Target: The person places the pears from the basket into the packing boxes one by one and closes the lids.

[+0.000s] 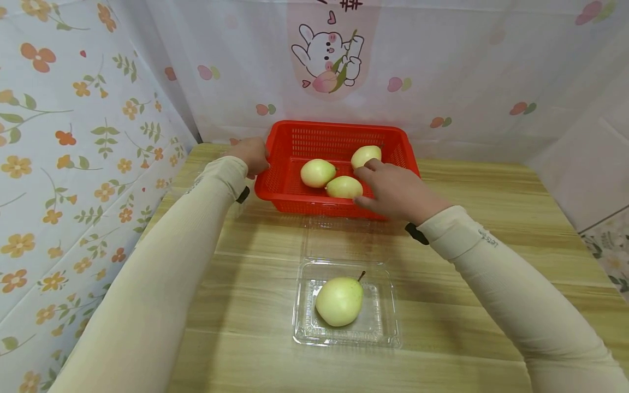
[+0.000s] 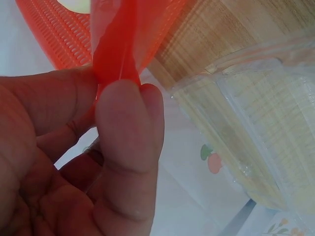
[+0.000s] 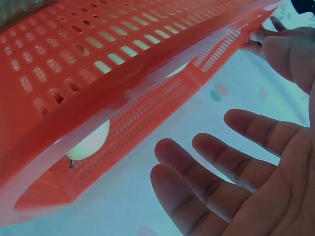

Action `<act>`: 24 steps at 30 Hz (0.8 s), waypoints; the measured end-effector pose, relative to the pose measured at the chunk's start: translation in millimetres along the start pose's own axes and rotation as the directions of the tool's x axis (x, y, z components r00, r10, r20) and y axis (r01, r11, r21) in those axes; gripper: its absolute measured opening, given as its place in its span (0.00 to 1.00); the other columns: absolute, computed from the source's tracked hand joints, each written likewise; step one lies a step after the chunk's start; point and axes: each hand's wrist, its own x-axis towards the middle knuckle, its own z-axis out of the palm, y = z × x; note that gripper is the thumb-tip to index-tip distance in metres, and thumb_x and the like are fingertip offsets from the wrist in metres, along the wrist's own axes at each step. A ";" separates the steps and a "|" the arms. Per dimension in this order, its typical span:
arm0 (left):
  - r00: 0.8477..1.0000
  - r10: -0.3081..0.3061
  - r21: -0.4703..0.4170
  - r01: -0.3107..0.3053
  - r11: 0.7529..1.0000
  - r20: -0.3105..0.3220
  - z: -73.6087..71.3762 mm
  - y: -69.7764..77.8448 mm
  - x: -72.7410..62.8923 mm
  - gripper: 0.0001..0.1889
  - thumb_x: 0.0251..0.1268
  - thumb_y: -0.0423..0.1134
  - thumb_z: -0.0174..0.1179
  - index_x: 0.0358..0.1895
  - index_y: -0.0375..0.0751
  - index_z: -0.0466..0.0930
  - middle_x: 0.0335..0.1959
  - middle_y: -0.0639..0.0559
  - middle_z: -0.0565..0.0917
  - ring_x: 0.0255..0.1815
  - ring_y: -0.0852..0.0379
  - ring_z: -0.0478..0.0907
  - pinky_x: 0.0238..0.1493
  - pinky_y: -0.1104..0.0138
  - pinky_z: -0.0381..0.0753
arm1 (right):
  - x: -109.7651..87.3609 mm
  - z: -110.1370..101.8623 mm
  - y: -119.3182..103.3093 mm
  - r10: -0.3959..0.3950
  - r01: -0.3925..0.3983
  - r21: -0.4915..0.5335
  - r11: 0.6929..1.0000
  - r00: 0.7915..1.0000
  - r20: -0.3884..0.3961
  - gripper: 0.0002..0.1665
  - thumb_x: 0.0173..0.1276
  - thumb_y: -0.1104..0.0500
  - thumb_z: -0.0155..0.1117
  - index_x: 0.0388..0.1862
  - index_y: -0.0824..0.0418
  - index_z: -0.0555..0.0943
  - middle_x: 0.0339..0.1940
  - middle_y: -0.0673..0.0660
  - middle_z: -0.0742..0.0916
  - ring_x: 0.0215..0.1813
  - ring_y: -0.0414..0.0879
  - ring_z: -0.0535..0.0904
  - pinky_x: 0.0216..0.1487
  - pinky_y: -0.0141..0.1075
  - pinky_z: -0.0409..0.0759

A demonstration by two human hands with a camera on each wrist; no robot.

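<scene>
At the left end of the red plastic basket [image 1: 295,206], my left hand [image 1: 251,157] pinches the rim between thumb and fingers; the left wrist view shows this grip [image 2: 123,142] close up. My right hand [image 1: 400,188] hovers over the basket's front right part, its fingers spread and holding nothing. Three pale yellow-green pears lie in the basket: one on the left [image 1: 318,173], one at the front [image 1: 345,187] and one at the back right [image 1: 366,155], which is nearest my right fingertips. Another pear [image 1: 340,301] sits in an opened clear plastic clamshell box [image 1: 297,327], its stem pointing up and right.
The clamshell's clear lid [image 1: 344,240] lies folded back toward the basket on the wooden table [image 1: 481,218]. Beside my left hand is more clear plastic packaging [image 2: 246,137], mostly hidden by the arm in the head view. Printed cloth [image 1: 221,49] hangs behind and left.
</scene>
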 end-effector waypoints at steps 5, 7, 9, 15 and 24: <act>1.000 -0.010 -0.015 0.010 1.000 -0.002 0.2 0.2 0.7 0.09 0.69 0.31 0.53 0.38 0.32 0.83 0.31 0.44 0.82 0.21 0.56 0.80 0.27 0.67 0.83 | 6.7 -0.4 3.2 0.011 -0.011 -0.008 1.000 1.000 0.020 0.32 0.67 0.46 0.65 0.64 0.63 0.73 0.54 0.62 0.79 0.37 0.53 0.79 0.39 0.47 0.81; 1.000 -0.012 -0.019 0.012 1.000 -0.003 0.2 0.3 0.7 0.09 0.69 0.31 0.53 0.40 0.32 0.83 0.32 0.44 0.82 0.20 0.56 0.79 0.27 0.67 0.83 | 9.5 -0.2 3.5 0.013 -0.012 -0.016 1.000 1.000 0.027 0.32 0.67 0.46 0.64 0.64 0.63 0.73 0.53 0.62 0.79 0.37 0.53 0.79 0.40 0.46 0.82; 1.000 -0.013 -0.020 0.012 1.000 -0.003 0.1 0.5 0.8 0.09 0.69 0.31 0.53 0.40 0.32 0.83 0.31 0.44 0.82 0.20 0.56 0.78 0.27 0.67 0.83 | 12.2 0.4 4.3 0.014 -0.014 -0.021 1.000 0.999 0.033 0.32 0.67 0.46 0.64 0.63 0.62 0.74 0.53 0.62 0.79 0.38 0.53 0.79 0.40 0.47 0.82; 1.000 -0.008 -0.010 0.008 1.000 -0.006 -0.1 0.6 0.5 0.09 0.69 0.31 0.53 0.37 0.32 0.83 0.29 0.45 0.82 0.19 0.56 0.78 0.25 0.68 0.82 | 20.1 0.2 10.7 0.041 -0.039 -0.025 0.999 0.998 0.054 0.29 0.67 0.47 0.64 0.62 0.61 0.75 0.53 0.63 0.79 0.39 0.55 0.80 0.43 0.49 0.82; 1.000 -0.020 -0.019 0.020 1.000 -0.009 0.8 1.4 -1.6 0.09 0.69 0.31 0.54 0.40 0.32 0.84 0.32 0.43 0.83 0.22 0.55 0.79 0.28 0.66 0.82 | 33.1 -3.3 25.3 0.129 -0.130 -0.002 0.991 0.981 0.142 0.32 0.68 0.47 0.64 0.65 0.62 0.74 0.61 0.66 0.76 0.55 0.62 0.78 0.58 0.54 0.77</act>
